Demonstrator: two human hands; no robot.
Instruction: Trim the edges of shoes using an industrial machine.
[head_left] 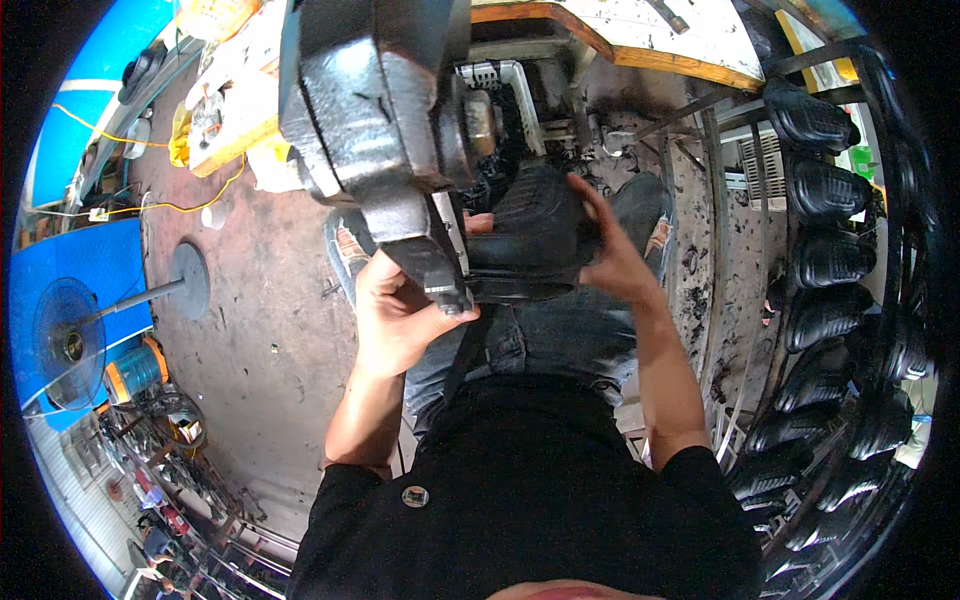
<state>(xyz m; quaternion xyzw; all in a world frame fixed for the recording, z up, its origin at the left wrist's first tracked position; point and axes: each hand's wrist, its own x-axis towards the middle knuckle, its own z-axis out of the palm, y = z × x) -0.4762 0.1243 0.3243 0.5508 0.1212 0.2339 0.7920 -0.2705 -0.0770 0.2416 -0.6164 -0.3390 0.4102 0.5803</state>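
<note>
A black shoe (530,240) lies sideways in front of me, pressed against a heavy grey metal machine (375,110) that hangs over it from the upper left. My left hand (395,310) grips the shoe's near end right under the machine's lower arm (440,275). My right hand (610,255) is wrapped around the shoe's far side, fingers spread over its upper. The shoe's sole edge runs along the bottom, between both hands. My legs in jeans (560,335) are below.
A metal rack (830,260) with several black shoes curves along the right. A white plastic crate (505,85) stands behind the machine. A standing fan (70,340) and yellow cables are on the stained floor at left. A wooden bench top (650,35) lies ahead.
</note>
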